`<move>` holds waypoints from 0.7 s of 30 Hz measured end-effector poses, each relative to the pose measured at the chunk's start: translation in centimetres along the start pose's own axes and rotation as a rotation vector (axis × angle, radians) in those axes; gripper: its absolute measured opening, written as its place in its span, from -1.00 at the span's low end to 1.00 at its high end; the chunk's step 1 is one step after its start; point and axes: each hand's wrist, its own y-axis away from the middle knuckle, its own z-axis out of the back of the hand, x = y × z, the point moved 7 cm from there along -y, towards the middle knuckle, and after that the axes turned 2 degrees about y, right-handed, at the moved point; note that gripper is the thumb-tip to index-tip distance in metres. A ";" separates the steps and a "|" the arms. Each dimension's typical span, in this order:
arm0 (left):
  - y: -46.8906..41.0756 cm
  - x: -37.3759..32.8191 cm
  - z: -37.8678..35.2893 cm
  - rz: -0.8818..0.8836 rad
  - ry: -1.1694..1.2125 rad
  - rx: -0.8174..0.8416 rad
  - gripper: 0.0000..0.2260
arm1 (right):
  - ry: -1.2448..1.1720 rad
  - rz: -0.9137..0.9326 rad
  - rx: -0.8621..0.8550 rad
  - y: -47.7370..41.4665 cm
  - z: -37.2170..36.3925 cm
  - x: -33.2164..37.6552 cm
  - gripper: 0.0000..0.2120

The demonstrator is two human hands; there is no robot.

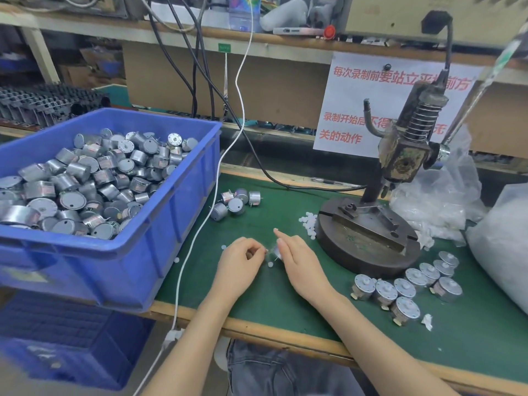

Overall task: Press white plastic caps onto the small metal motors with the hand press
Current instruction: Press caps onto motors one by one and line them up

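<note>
Left hand [240, 260] curled, pinching a tiny cap [266, 250], right hand [298, 262] gripping a mostly hidden motor [276, 252] just beside it, low over the mat [285, 307], press [400, 155] to the right, loose caps [310, 221] beside its base, bin [160, 252] on the left.

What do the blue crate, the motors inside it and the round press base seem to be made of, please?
The blue crate looks like moulded plastic: uniform colour, ribbed walls, dull sheen. The motors look like bright metal cans, silvery and reflective. The press base looks like cast iron or steel, dark, matt and worn.
</note>
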 end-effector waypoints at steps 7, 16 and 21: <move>0.1 -0.1 0.4 0.013 0.049 -0.037 -0.86 | 0.101 0.023 0.042 -0.1 -0.9 -0.1 -0.59; 0.4 -0.4 0.7 0.029 0.040 -0.038 -0.86 | 0.240 0.045 0.071 -0.3 -1.5 -0.2 -0.57; 0.7 -0.4 0.9 0.049 0.056 -0.045 -0.86 | 0.334 0.121 0.070 0.2 -1.5 1.1 -0.55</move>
